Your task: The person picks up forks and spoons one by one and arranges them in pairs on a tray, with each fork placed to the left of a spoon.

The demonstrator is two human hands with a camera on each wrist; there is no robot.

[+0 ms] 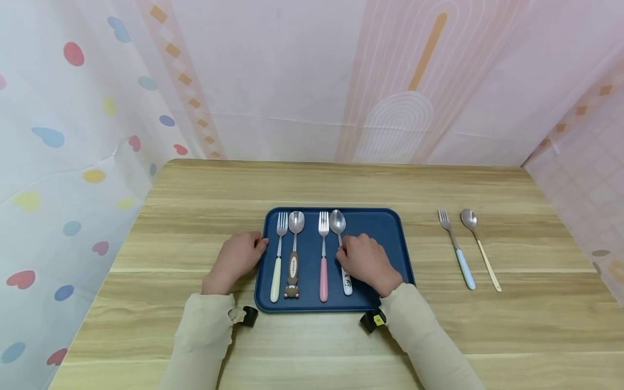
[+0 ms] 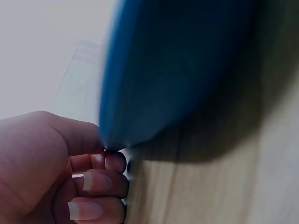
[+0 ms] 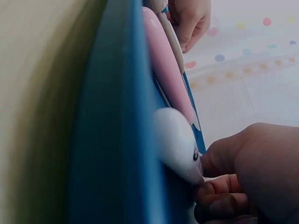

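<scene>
A dark blue tray (image 1: pixel 382 233) lies on the table, holding two forks and two spoons in upright pairs. My left hand (image 1: pixel 239 254) holds the tray's left rim, thumb against the edge and fingers curled below, as the left wrist view shows. My right hand (image 1: pixel 368 262) pinches the white patterned handle of a spoon (image 1: pixel 337 221) at the right of the row; part of that handle is hidden. Just left of it lies a pink-handled fork (image 1: pixel 324 276). Farther left are a spoon with a brown bear handle (image 1: pixel 293 265) and a fork with a pale cream-green handle (image 1: pixel 275 279).
Right of the tray, a blue-handled fork (image 1: pixel 465 268) and a spoon with a cream handle (image 1: pixel 487 265) lie on the wooden table (image 1: pixel 195 211). Patterned curtains (image 1: pixel 292 81) hang at the back and sides. Black wrist cameras (image 1: pixel 250 316) sit by both sleeves.
</scene>
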